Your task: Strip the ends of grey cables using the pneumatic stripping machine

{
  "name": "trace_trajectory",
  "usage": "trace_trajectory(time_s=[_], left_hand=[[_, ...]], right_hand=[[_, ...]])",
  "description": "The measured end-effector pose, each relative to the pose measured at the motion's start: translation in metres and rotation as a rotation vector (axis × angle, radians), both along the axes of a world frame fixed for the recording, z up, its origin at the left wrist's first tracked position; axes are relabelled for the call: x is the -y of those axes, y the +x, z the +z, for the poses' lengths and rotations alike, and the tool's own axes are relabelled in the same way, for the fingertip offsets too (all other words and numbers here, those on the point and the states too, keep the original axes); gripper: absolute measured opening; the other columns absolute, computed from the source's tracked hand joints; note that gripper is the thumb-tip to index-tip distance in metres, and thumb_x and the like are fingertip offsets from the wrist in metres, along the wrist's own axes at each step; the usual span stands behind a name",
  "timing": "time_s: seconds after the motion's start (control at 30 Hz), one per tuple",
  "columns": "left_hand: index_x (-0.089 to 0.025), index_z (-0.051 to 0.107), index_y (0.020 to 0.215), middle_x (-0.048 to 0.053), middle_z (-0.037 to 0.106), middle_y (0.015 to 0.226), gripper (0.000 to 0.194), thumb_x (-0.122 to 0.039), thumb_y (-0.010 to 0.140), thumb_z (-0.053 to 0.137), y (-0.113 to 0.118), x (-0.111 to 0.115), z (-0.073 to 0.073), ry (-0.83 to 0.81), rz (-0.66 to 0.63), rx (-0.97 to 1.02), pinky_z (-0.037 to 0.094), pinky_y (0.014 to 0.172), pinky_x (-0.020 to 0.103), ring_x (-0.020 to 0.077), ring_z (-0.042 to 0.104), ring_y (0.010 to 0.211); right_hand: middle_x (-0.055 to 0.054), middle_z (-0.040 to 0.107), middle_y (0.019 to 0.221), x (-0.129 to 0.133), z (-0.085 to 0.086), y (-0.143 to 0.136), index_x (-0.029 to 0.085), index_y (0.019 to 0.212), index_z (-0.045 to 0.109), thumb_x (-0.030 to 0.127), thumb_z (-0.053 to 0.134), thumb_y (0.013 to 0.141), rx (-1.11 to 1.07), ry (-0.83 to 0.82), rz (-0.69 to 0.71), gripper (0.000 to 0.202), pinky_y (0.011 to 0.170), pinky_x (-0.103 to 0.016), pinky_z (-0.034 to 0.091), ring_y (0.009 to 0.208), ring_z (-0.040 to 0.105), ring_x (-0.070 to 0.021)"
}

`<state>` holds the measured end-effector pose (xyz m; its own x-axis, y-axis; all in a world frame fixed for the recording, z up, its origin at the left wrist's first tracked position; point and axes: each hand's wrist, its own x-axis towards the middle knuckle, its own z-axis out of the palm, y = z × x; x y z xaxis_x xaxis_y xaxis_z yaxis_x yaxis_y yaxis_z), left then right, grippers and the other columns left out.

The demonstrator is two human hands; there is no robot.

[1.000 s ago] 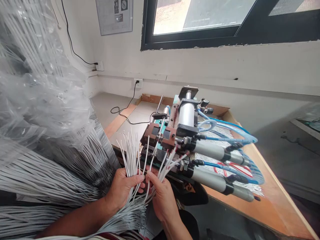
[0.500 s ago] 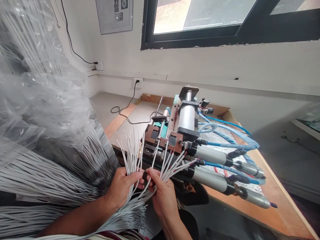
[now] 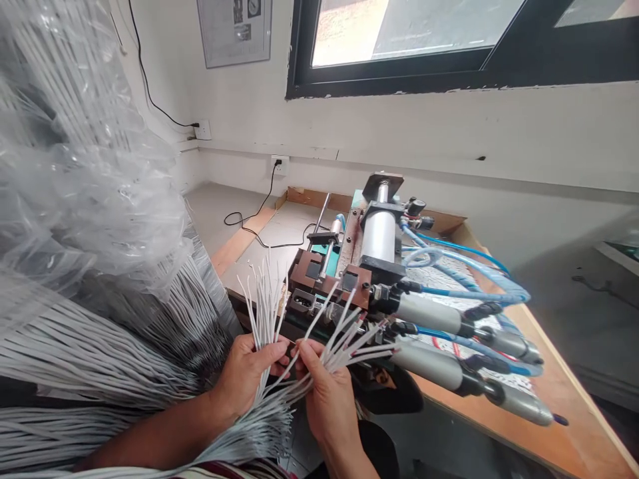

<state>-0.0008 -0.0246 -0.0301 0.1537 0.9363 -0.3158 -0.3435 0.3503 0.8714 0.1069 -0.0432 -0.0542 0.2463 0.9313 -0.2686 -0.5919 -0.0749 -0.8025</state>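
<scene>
My left hand [image 3: 249, 372] is closed around a bunch of thin white cables [image 3: 263, 306], whose ends fan upward. Close beside it, my right hand [image 3: 327, 392] grips a second bunch of white cables [image 3: 344, 342], several with reddish ends, splayed toward the right. The fingertips of both hands nearly meet at a thin strand between them; its detail is too small to make out. Below, the cables run together into a thick grey-white bundle [image 3: 264, 426] across my lap. Just beyond the hands stands a pneumatic machine [image 3: 329, 273] with brown blocks.
Large bundles of grey cable [image 3: 90, 339], partly wrapped in clear plastic [image 3: 100, 186], fill the left side. Grey cylinders [image 3: 429, 313] and blue air hoses [image 3: 469, 293] stick out to the right over the wooden table [image 3: 549, 432]. A black cord [image 3: 249, 226] lies behind.
The right-hand cables have swung lower and further right, spreading out more. My right hand has turned slightly; the left hand keeps its hold. The view has shifted a little.
</scene>
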Motion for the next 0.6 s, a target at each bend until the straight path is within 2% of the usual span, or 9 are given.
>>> trace_trajectory(time_s=[0.17, 0.4, 0.47, 0.6], left_hand=[[-0.009, 0.069, 0.073, 0.000, 0.057, 0.053, 0.029, -0.034, 0.059, 0.072, 0.000, 0.000, -0.001, -0.029, 0.034, -0.056, 0.049, 0.054, 0.029, 0.0127, 0.056, 0.047], [-0.012, 0.066, 0.073, 0.001, 0.061, 0.054, 0.020, -0.029, 0.064, 0.069, -0.002, 0.001, -0.002, 0.081, 0.004, -0.147, 0.044, 0.056, 0.025, 0.0124, 0.055, 0.050], [-0.012, 0.066, 0.066, 0.001, 0.060, 0.052, 0.015, -0.026, 0.063, 0.069, -0.003, 0.002, -0.003, 0.138, -0.017, -0.158, 0.042, 0.057, 0.025, 0.0123, 0.053, 0.051], [-0.012, 0.063, 0.054, 0.001, 0.057, 0.050, 0.016, -0.025, 0.061, 0.070, -0.004, 0.003, -0.004, 0.166, -0.092, -0.161, 0.039, 0.057, 0.025, 0.0123, 0.049, 0.052]], right_hand=[[0.001, 0.055, 0.054, 0.002, -0.007, 0.005, 0.014, 0.065, 0.065, 0.035, 0.074, 0.062, 0.070, -0.026, -0.043, 0.023, 0.049, -0.022, 0.035, 0.049, 0.043, -0.0086], [0.002, 0.053, 0.052, -0.010, 0.007, 0.006, 0.013, 0.061, 0.063, 0.031, 0.077, 0.055, -0.060, -0.095, -0.086, 0.024, 0.045, -0.021, 0.033, 0.045, 0.042, -0.0078], [0.003, 0.054, 0.053, -0.012, 0.010, 0.006, 0.013, 0.066, 0.065, 0.032, 0.078, 0.054, -0.088, -0.101, -0.052, 0.026, 0.047, -0.021, 0.035, 0.047, 0.044, -0.0083], [0.004, 0.051, 0.049, -0.012, 0.009, 0.006, 0.014, 0.075, 0.066, 0.038, 0.077, 0.056, -0.093, -0.084, 0.147, 0.033, 0.045, -0.023, 0.037, 0.044, 0.046, -0.0101]])
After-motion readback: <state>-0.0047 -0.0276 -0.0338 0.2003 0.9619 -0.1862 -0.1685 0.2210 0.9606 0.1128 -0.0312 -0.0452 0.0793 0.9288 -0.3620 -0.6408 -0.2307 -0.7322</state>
